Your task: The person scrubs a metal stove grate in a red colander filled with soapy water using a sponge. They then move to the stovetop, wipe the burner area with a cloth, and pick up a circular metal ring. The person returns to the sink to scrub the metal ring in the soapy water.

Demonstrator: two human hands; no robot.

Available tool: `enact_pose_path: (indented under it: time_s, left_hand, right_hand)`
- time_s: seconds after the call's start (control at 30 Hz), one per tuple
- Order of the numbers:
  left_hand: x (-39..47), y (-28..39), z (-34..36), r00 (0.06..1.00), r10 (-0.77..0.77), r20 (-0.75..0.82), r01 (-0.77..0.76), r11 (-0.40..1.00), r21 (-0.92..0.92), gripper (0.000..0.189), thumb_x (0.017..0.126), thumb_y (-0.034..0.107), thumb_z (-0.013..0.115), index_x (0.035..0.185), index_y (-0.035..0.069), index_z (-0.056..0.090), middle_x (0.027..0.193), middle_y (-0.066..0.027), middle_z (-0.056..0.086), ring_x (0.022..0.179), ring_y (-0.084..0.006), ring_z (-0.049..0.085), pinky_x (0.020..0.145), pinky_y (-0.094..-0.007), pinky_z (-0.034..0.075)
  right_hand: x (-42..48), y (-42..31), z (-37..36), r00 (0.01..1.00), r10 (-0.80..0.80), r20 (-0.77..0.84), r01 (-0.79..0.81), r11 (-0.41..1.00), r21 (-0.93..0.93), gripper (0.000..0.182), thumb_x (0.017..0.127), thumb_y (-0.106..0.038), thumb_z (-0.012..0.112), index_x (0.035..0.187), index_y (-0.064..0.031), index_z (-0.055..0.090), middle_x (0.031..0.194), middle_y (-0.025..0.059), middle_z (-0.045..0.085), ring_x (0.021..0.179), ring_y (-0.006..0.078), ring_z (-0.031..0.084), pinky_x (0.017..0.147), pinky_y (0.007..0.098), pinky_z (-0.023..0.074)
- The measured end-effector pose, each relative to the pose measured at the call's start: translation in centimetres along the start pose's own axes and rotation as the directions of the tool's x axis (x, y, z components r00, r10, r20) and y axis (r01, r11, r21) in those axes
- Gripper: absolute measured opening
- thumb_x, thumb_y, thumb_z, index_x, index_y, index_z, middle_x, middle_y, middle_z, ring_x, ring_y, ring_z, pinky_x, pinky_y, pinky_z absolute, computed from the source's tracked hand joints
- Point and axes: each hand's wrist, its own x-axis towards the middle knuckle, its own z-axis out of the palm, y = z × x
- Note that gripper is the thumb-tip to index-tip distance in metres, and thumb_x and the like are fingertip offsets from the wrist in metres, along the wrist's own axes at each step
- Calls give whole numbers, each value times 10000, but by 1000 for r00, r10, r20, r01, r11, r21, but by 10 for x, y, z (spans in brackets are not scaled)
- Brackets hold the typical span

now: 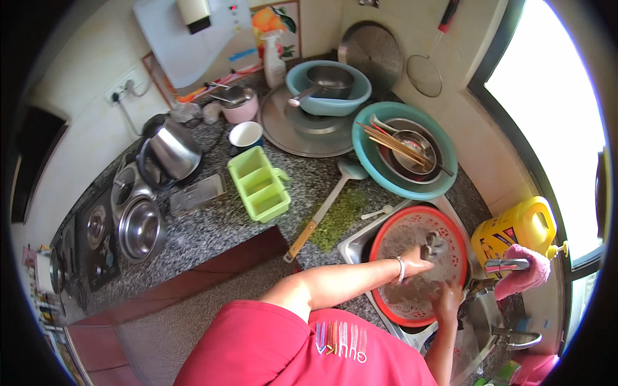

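A red-rimmed plastic basin (378,237) with a pale patterned inside sits over the steel sink, holding cloudy, foamy water. My left hand (416,263), with a bracelet at the wrist, is over the water, its fingers against a small greyish, shiny object (433,245) that I cannot name for certain. Near the basin's lower right side is my right hand (448,294), its fingers partly in the water; whether it holds anything cannot be seen. A small white spoon (377,212) lies on the counter by the sink's edge.
Behind the sink, a teal basin (359,159) holds bowls and chopsticks. A wooden-handled spatula (321,210) and green divided caddy (259,186) lie left. A yellow jug (512,231), faucet (507,265) and pink cloth (524,272) stand close on the right. Further left are a kettle (174,147) and stove (96,231).
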Motion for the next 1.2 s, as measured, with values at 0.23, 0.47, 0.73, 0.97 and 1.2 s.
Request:
enact_pose_path:
  time_s: [0.23, 0.47, 0.73, 0.97, 1.2]
  left_hand:
    - [-90, 24, -5, 978, 109, -180, -32, 922, 385, 559, 709, 366, 717, 1029, -1, 442, 913, -232, 603, 893, -369, 605, 747, -402, 478]
    - [-197, 24, -42, 957, 136, -257, -47, 944, 325, 337, 857, 257, 553, 1029, -20, 466, 982, -229, 558, 973, -369, 551, 830, -411, 425]
    - [-388, 18, -113, 791, -89, -606, -9, 988, -157, 394, 950, 405, 374, 1090, 69, 525, 757, -23, 534, 482, -94, 540, 374, -240, 500]
    - [-612, -5, -182, 417, -147, -897, -350, 884, -308, 417, 943, 420, 394, 1084, 41, 499, 877, -102, 594, 639, -175, 617, 438, -282, 534]
    - [-783, 50, -250, 188, 174, -967, -651, 759, 10, 446, 938, 299, 468, 1318, 98, 349, 1223, -90, 491, 1122, -199, 504, 923, -402, 466]
  right_hand:
    - [-10, -119, 22, 947, 257, 196, -290, 413, 863, 372, 941, -377, 441, 1138, -67, 496, 973, 69, 589, 849, 190, 590, 669, 327, 499]
    - [-47, -209, 51, 925, -91, 368, -368, 20, 930, 303, 923, -234, 494, 1205, -129, 454, 1062, 39, 566, 925, 175, 578, 721, 348, 512]
    - [-92, -312, 89, 799, -195, 568, -483, 353, 801, 186, 870, -228, 556, 978, -77, 564, 839, 33, 604, 702, 142, 585, 600, 286, 484]
    - [-164, -508, 150, 540, -443, 716, -489, 528, 695, 240, 871, -256, 503, 991, -56, 557, 913, 58, 604, 816, 170, 583, 707, 313, 471]
    - [-215, -705, 225, 356, -643, 678, -707, 288, 645, 256, 926, -281, 465, 1072, -78, 520, 985, 69, 601, 879, 193, 595, 742, 347, 505]
